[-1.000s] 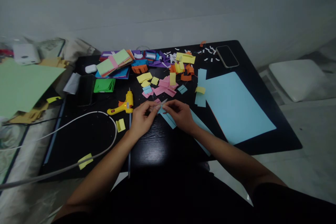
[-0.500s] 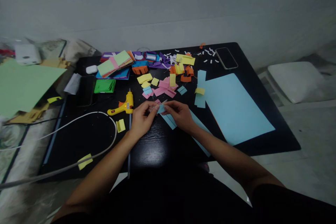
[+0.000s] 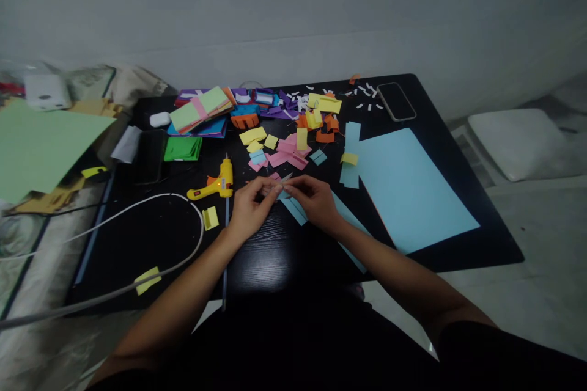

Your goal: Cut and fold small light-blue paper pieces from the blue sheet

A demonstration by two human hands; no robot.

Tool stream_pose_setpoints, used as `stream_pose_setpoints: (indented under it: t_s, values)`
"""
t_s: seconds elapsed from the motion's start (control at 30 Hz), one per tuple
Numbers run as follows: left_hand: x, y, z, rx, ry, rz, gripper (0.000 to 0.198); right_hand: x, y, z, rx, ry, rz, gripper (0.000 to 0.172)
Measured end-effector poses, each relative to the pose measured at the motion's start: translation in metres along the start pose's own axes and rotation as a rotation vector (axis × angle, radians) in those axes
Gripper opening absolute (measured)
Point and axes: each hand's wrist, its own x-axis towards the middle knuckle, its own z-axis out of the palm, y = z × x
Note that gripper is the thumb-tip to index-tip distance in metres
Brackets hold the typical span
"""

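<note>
My left hand (image 3: 249, 209) and my right hand (image 3: 312, 200) meet over the middle of the black table (image 3: 160, 238). The fingers of both pinch a small light-blue paper piece (image 3: 280, 191) between them. Under my right hand lie light-blue paper strips (image 3: 296, 211), slanting toward the table's front edge. A yellow glue gun (image 3: 214, 184) lies just left of my left hand, with an orange light lit on it.
A large light-blue sheet (image 3: 410, 186) lies to the right. Pink, yellow and orange paper scraps (image 3: 288, 146) crowd the table's back, beside a stack of coloured sheets (image 3: 202, 111). A phone (image 3: 396, 101) lies at back right. A white cable (image 3: 137, 220) loops on the left. Green paper (image 3: 41, 146) overhangs far left.
Both hands stay at the same spot, with the fingers working slightly on the small blue piece. The view has shifted a little.
</note>
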Motion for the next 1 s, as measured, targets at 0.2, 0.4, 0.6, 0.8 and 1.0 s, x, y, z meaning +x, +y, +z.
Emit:
stream_pose_setpoints:
  t_s: [0.2, 0.4, 0.6, 0.8, 1.0]
  values:
    - [0.003, 0.003, 0.000, -0.158, -0.009, -0.102, 0.028, 0.001, -0.001, -0.001, 0.007, 0.054, -0.019, 0.020]
    - [0.005, 0.002, -0.001, -0.185, -0.023, -0.141, 0.031, 0.003, 0.000, -0.002, 0.025, 0.075, 0.001, 0.020]
    - [0.005, -0.001, -0.005, -0.114, -0.035, -0.132, 0.027, 0.003, 0.001, -0.003, 0.040, 0.065, 0.040, 0.023]
    - [0.005, -0.003, -0.007, 0.005, -0.117, -0.040, 0.024, 0.004, 0.003, -0.006, 0.010, -0.020, 0.029, 0.026]
    - [0.008, -0.001, -0.010, 0.040, -0.153, -0.008, 0.023, 0.005, 0.003, -0.007, -0.055, -0.059, 0.048, 0.024]
